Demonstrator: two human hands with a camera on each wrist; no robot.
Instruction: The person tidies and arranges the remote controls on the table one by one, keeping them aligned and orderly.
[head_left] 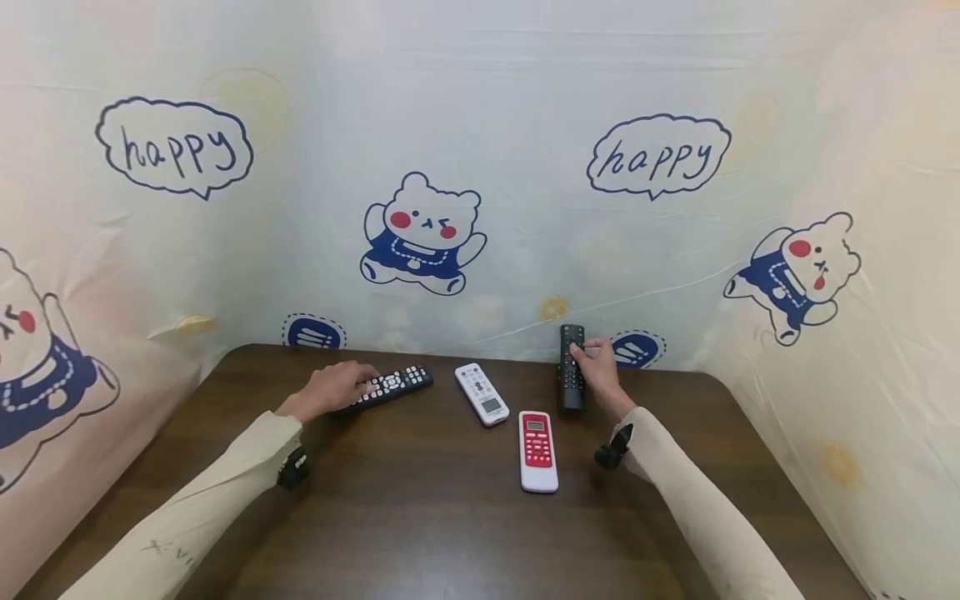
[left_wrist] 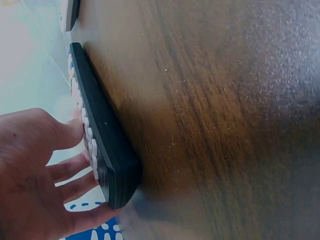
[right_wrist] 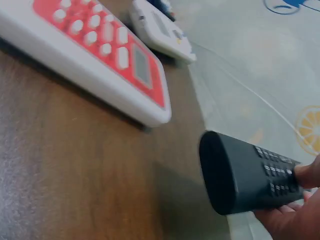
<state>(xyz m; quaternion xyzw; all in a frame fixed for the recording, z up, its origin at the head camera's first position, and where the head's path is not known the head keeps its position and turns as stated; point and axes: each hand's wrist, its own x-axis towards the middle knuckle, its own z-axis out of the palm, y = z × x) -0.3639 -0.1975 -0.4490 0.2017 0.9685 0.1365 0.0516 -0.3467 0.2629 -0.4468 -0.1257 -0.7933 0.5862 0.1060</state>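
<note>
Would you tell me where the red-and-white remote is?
In the head view, the red-and-white remote lies right of centre, below and right of the white remote.

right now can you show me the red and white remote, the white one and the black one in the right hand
Red and white remote (head_left: 538, 451), head view: its red button panel
White remote (head_left: 482, 395), head view: its front face
Black remote (head_left: 572, 377), head view: its button area

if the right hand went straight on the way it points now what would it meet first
Most likely the patterned sheet behind the table; the black remote in the right hand would probably touch it first, though the gap is hard to judge.
</note>
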